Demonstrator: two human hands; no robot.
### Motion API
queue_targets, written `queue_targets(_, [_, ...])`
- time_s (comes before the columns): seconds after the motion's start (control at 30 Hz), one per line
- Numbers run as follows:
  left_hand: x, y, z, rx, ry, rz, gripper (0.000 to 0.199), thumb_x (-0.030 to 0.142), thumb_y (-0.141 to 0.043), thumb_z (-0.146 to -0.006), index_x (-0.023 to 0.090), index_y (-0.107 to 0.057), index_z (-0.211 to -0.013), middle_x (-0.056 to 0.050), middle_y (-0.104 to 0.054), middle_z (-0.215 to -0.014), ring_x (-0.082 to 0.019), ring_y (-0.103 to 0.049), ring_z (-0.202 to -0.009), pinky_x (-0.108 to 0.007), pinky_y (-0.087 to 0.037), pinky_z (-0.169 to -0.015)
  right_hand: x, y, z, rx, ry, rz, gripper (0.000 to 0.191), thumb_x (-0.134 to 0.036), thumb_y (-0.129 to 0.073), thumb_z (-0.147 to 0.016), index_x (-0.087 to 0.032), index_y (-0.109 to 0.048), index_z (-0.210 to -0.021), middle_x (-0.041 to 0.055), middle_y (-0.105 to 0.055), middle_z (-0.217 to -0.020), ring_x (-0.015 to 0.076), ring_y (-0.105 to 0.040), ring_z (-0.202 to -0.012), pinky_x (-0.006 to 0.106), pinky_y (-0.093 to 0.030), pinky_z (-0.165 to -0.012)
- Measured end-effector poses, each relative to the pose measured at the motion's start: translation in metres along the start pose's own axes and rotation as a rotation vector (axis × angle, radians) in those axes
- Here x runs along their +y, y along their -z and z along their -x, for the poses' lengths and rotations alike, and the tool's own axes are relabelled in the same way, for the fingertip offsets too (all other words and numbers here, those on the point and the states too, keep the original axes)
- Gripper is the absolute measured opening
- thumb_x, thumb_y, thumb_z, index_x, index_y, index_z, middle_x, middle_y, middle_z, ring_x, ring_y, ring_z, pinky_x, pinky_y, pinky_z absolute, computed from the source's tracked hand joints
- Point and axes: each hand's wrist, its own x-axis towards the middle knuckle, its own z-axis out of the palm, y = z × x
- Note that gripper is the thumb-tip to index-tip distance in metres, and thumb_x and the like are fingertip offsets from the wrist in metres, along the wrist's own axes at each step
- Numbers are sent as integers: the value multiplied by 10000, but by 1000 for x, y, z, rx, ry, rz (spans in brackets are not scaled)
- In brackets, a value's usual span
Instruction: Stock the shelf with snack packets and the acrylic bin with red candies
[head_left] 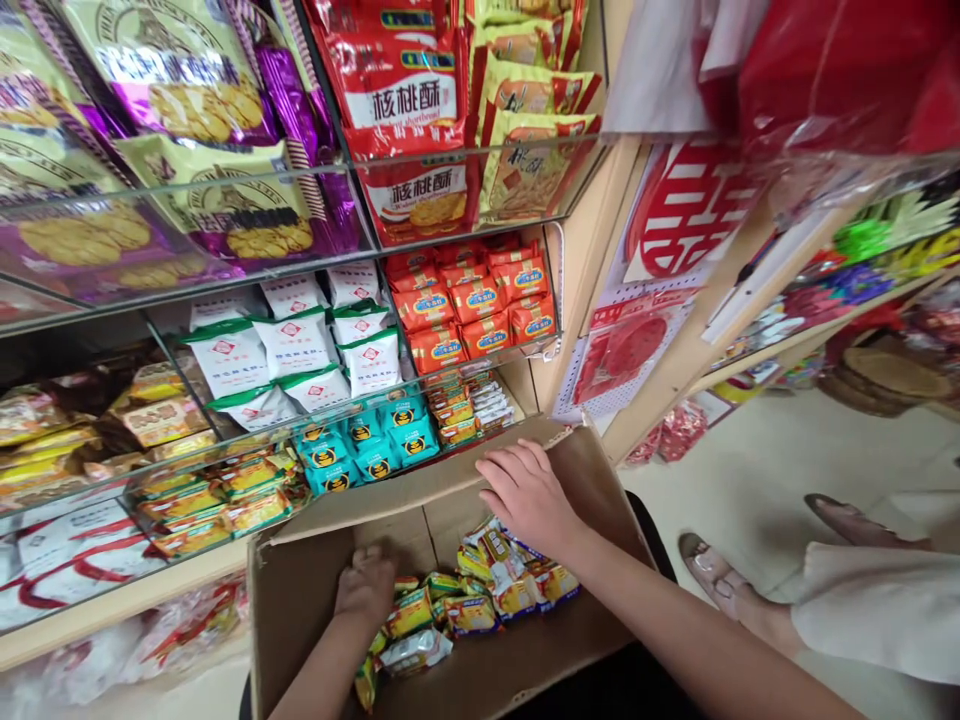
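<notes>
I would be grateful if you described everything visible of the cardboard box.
The brown box, apparently cardboard, is upright and open-topped before the shelves, its far flap rough-edged in places. Small wrapped snacks lie on its bottom. The left hand is inside, beside them; the right hand appears to touch that flap. The underside is hidden.

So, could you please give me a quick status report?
Left hand inside the open brown cardboard box, grip unclear. Right hand at the box's far edge. Small yellow-and-white wrapped packets lying loose inside. Nothing else seen blocking the opening.
</notes>
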Motion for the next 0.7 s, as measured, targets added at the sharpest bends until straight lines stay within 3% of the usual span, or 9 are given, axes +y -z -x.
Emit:
queue_targets(0.1, [7,15,14,23,-37,-31,213,106,-452,-765,158,-608,-900,-128,-613,-994,-275,-511,-1015,-467,-358,-855,-2,4,2,58,8,-68,285,-226,-470,-823,-170,-498,-1101,74,-544,-1088,213,-429,-1060,445,-231,-1002])
queue_targets(0.2, [23,33,35,22,-133,17,286,139,-439,-762,191,-576,-1008,-112,-627,-993,-253,-540,-983,-380,-374,-851,-14,6,13,140,25,-244,265,-214,-463,-820,-167,-498,-1078,81,-516,-1140,219,-384,-1128,447,-251,-999])
queue_targets(0.27, [39,41,50,-26,-230,182,290,243,-422,-804,247,-542,-1068,-51,-639,-997,-190,-576,-914,-277,-411,-802,-28,3,24,87,-42,-432,308,-247,-485,-811,-159,-469,-1106,89,-527,-1106,201,-440,-1063,390,-354,-928])
queue_targets(0.37, [64,45,66,-75,-308,712,299,349,-521,-759,270,-570,-1043,-24,-652,-961,-178,-593,-850,-243,-438,-754,-46,-7,37,-50,-311,-721,257,-335,-483,-812,-151,-492,-991,46,-566,-853,145,-522,-786,284,-449,-704])
queue_targets(0.47, [86,41,72,17,-142,1131,314,347,-677,-620,216,-625,-900,-14,-661,-785,-170,-596,-727,-238,-458,-664,-55,-16,39,-42,-631,-1020,264,-417,-425,-828,-174,-434,-724,-26,-427,-615,94,-441,-568,213,-412,-517])
queue_targets(0.57, [103,36,73,127,55,1450,271,364,-714,-567,179,-616,-739,24,-619,-628,-118,-558,-595,-209,-444,-578,-58,-20,36,11,-893,-1275,341,-503,-394,-816,-191,-365,-681,-39,-346,-596,81,-395,-509,180,-375,-412])
queue_targets(0.7, [116,33,71,232,139,1781,248,317,-750,-522,176,-587,-643,43,-622,-615,-98,-557,-600,-210,-454,-598,-64,-19,35,130,-996,-1347,335,-518,-397,-809,-197,-380,-715,-26,-378,-640,90,-420,-544,175,-385,-414])
